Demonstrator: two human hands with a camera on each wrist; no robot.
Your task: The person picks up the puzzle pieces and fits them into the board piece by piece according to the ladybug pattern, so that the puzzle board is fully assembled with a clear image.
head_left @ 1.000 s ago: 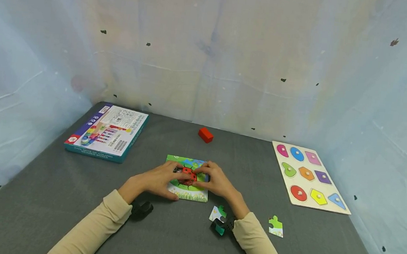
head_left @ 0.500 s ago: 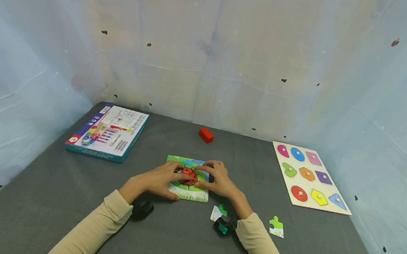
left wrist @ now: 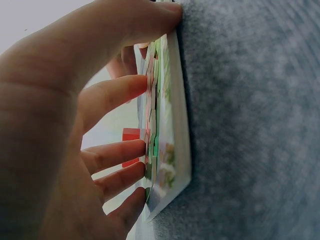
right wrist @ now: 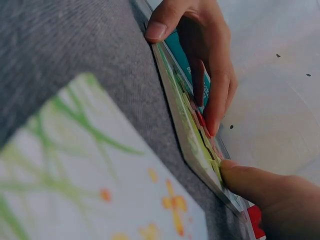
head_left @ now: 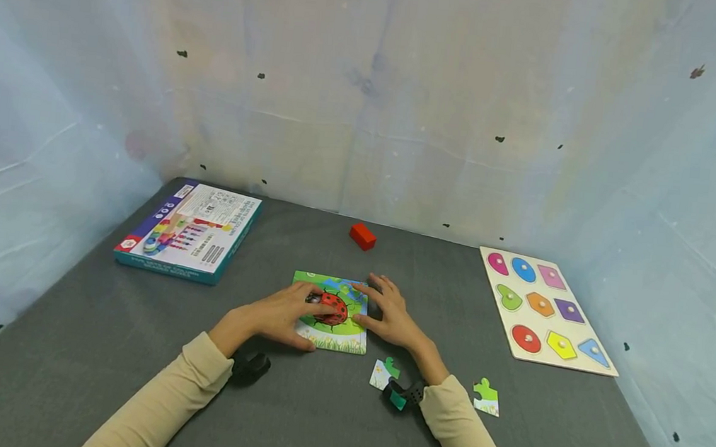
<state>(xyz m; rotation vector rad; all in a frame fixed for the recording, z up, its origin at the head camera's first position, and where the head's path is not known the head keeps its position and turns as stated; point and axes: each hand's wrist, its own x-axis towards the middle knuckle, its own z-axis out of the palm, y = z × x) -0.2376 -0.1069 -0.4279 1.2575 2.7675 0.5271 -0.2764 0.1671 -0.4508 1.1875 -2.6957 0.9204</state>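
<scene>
A ladybug jigsaw puzzle (head_left: 335, 335) lies flat on the dark table, in a light-coloured board. My left hand (head_left: 282, 314) spans its left half, hiding that part of the picture. In the left wrist view the fingertips (left wrist: 135, 86) touch the pieces and the thumb lies at the board's near edge. At the puzzle's right side is my right hand (head_left: 391, 319), fingers spread. Its thumb (right wrist: 245, 180) touches the right part of the puzzle in the right wrist view. A loose puzzle piece (head_left: 380, 374) lies beside the right wrist, another loose piece (head_left: 487, 398) farther right.
A flat cardboard box (head_left: 188, 230) lies at the back left. A red block (head_left: 363, 237) sits behind the puzzle. On the right lies a knobbed shape board (head_left: 533, 338). Pale sheeting (head_left: 368, 111) walls the table's back and sides.
My right hand has slid to the right and spread its thumb and fingers wider, uncovering more of the ladybug. The left hand stays where it was.
</scene>
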